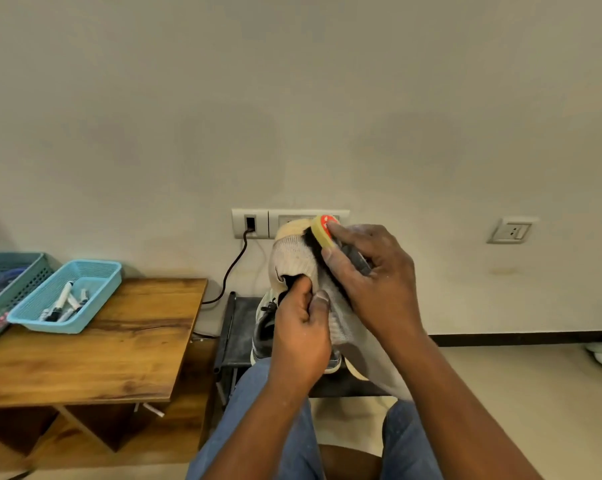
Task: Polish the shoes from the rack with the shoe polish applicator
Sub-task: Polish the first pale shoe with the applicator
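Fingers of the right hand (368, 275) curl round the shoe polish applicator (327, 233), pressing its sponge against the pale knit shoe (294, 258) just left of them. Left hand (301, 327) fingers pinch the shoe's collar, thumb inside; below them another shoe (264, 330) sits on the rack (235, 327).

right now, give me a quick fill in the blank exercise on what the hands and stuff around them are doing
1. The right hand presses the yellow sponge shoe polish applicator against the light grey knit ____.
2. The left hand grips that shoe at its ____ opening.
3. The light blue plastic basket holding pens sits on the ____ table.
4. A black cable plugs into the white wall ____.

Missing words: shoe; collar; wooden; socket
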